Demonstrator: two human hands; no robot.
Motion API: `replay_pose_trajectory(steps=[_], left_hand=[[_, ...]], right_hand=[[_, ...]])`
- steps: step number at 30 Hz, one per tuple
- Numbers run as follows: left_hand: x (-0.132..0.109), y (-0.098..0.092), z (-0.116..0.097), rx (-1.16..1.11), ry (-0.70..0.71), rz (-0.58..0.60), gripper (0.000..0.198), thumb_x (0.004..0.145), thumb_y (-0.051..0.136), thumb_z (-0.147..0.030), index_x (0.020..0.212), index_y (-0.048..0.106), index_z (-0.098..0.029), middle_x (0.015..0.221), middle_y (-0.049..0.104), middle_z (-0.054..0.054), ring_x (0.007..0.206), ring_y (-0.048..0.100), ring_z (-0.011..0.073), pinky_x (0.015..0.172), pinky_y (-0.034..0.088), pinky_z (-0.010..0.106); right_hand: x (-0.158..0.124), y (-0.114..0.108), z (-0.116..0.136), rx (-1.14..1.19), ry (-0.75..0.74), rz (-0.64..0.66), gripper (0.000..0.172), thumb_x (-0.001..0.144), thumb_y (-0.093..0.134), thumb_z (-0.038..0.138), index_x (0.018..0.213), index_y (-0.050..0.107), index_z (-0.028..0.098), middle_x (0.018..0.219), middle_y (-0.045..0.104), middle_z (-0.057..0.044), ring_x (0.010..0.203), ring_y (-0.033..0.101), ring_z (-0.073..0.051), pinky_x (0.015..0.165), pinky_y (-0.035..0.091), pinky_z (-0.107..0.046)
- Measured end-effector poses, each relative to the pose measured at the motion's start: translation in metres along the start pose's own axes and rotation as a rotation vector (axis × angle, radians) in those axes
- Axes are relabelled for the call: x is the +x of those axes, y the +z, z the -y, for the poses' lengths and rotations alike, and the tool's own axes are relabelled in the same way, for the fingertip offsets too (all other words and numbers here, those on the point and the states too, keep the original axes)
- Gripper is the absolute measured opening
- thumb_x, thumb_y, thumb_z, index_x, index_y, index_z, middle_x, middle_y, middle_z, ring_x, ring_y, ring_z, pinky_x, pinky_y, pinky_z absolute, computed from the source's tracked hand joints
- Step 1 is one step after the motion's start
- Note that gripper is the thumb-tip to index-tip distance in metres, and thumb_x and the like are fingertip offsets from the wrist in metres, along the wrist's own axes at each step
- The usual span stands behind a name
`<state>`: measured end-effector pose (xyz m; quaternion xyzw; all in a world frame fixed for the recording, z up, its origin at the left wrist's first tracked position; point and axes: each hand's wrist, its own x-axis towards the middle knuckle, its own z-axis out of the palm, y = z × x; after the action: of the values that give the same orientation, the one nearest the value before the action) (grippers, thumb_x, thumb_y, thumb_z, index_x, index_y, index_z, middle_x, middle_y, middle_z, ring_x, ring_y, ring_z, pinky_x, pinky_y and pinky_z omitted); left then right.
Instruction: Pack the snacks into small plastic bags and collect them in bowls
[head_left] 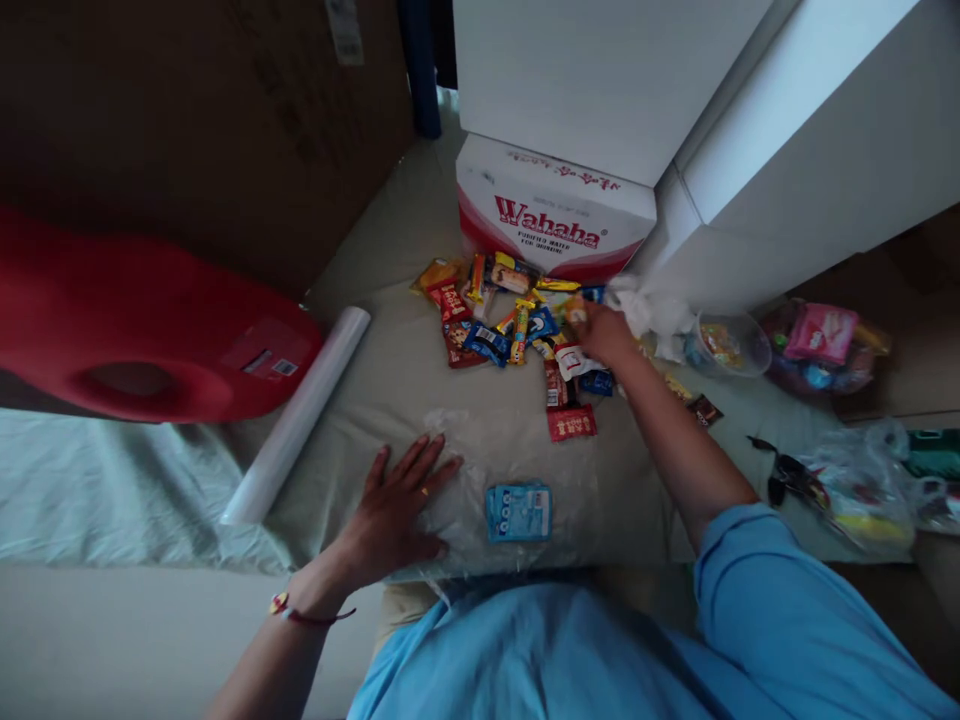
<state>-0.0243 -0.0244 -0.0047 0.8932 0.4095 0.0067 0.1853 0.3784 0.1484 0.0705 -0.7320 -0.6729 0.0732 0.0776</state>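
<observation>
My left hand [405,500] lies flat with its fingers spread, on the left edge of a clear plastic sheet [457,450] on the cloth-covered surface. To its right, a small stack of blue packets [519,512] rests on the sheet. My right hand [600,330] reaches into the right side of a pile of wrapped snacks [520,330]; its fingers are bent and partly blurred, with something orange-yellow at their tips. Near that hand lie a white-and-red packet [574,361] and a red packet [572,423].
A Wahaha carton [555,215] stands behind the pile. Left are a plastic roll [300,415] and a large red container [165,330]. To the right are a clear bowl [727,345] of snacks, a bag of colourful packets [821,345], sunglasses [795,475] and a plastic bag [862,490].
</observation>
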Motion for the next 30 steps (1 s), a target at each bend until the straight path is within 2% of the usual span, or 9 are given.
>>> replay_pose_trajectory(steps=[3, 5, 9, 13, 15, 18, 22, 26, 30], left_hand=[[-0.001, 0.003, 0.003, 0.005, 0.006, -0.013, 0.108, 0.068, 0.078, -0.067, 0.161, 0.038, -0.032, 0.173, 0.024, 0.013, 0.156, 0.027, 0.0427, 0.127, -0.003, 0.059], [-0.002, 0.006, 0.006, 0.011, 0.024, -0.017, 0.110, 0.067, 0.077, -0.070, 0.162, 0.036, -0.032, 0.173, 0.022, 0.014, 0.157, 0.026, 0.0428, 0.127, -0.007, 0.059], [-0.001, 0.010, 0.007, 0.027, 0.017, -0.002, 0.112, 0.066, 0.077, -0.072, 0.162, 0.037, -0.032, 0.173, 0.022, 0.015, 0.158, 0.024, 0.0428, 0.126, -0.007, 0.061], [0.000, 0.006, 0.004, 0.010, -0.004, -0.003, 0.109, 0.067, 0.076, -0.074, 0.161, 0.039, -0.033, 0.172, 0.025, 0.015, 0.157, 0.027, 0.0421, 0.126, -0.007, 0.060], [0.001, 0.003, 0.002, -0.014, -0.017, -0.015, 0.106, 0.069, 0.074, -0.076, 0.160, 0.041, -0.034, 0.171, 0.026, 0.013, 0.157, 0.028, 0.0408, 0.127, -0.008, 0.057], [0.002, 0.000, 0.000, -0.034, -0.025, -0.017, 0.105, 0.067, 0.074, -0.079, 0.158, 0.043, -0.035, 0.171, 0.028, 0.012, 0.156, 0.029, 0.0402, 0.127, -0.007, 0.055], [0.002, -0.001, 0.000, -0.022, -0.018, -0.025, 0.106, 0.067, 0.073, -0.081, 0.158, 0.044, -0.034, 0.171, 0.029, 0.013, 0.155, 0.031, 0.0409, 0.127, -0.005, 0.056], [0.001, 0.001, 0.001, -0.024, -0.006, -0.029, 0.104, 0.070, 0.072, -0.079, 0.159, 0.042, -0.034, 0.171, 0.027, 0.013, 0.156, 0.029, 0.0388, 0.127, -0.008, 0.054], [0.001, 0.004, 0.003, -0.002, -0.006, -0.026, 0.108, 0.067, 0.070, -0.084, 0.159, 0.042, -0.033, 0.172, 0.026, 0.013, 0.158, 0.026, 0.0376, 0.126, -0.014, 0.051]], right_hand=[[-0.007, 0.005, 0.027, 0.011, -0.213, -0.027, 0.049, 0.099, 0.053, 0.031, 0.143, 0.057, 0.011, 0.138, 0.063, -0.022, 0.123, 0.058, -0.036, 0.109, 0.043, -0.050], [-0.005, 0.002, 0.022, 0.052, -0.239, -0.102, 0.047, 0.103, 0.047, 0.035, 0.144, 0.056, 0.014, 0.139, 0.063, -0.019, 0.126, 0.057, -0.034, 0.111, 0.043, -0.049], [0.021, -0.012, -0.046, 0.029, -0.043, -0.197, 0.045, 0.100, 0.052, 0.027, 0.143, 0.058, 0.014, 0.151, 0.052, -0.021, 0.138, 0.049, -0.034, 0.116, 0.037, -0.052], [0.027, -0.020, -0.123, -0.010, 0.021, 0.031, 0.040, 0.082, 0.073, 0.020, 0.122, 0.072, 0.012, 0.130, 0.065, -0.020, 0.116, 0.064, -0.030, 0.103, 0.048, -0.044], [0.017, -0.021, -0.143, -0.030, 0.058, 0.014, 0.028, 0.083, 0.069, 0.018, 0.110, 0.075, 0.011, 0.116, 0.069, -0.018, 0.105, 0.067, -0.028, 0.099, 0.049, -0.043], [0.003, -0.024, -0.154, -0.018, 0.105, -0.141, 0.028, 0.088, 0.061, 0.018, 0.111, 0.073, 0.011, 0.118, 0.066, -0.019, 0.108, 0.065, -0.028, 0.101, 0.048, -0.042], [0.002, -0.028, -0.141, 0.028, 0.073, -0.256, 0.037, 0.088, 0.063, 0.023, 0.123, 0.070, 0.013, 0.136, 0.062, -0.020, 0.124, 0.060, -0.030, 0.109, 0.045, -0.044], [0.019, -0.031, -0.092, 0.048, -0.046, -0.373, 0.032, 0.095, 0.053, 0.029, 0.118, 0.072, 0.016, 0.133, 0.064, -0.018, 0.120, 0.061, -0.031, 0.103, 0.048, -0.044], [0.053, -0.025, -0.016, 0.010, -0.267, -0.203, 0.032, 0.099, 0.045, 0.024, 0.109, 0.075, 0.018, 0.108, 0.074, -0.013, 0.106, 0.063, -0.031, 0.096, 0.048, -0.043]])
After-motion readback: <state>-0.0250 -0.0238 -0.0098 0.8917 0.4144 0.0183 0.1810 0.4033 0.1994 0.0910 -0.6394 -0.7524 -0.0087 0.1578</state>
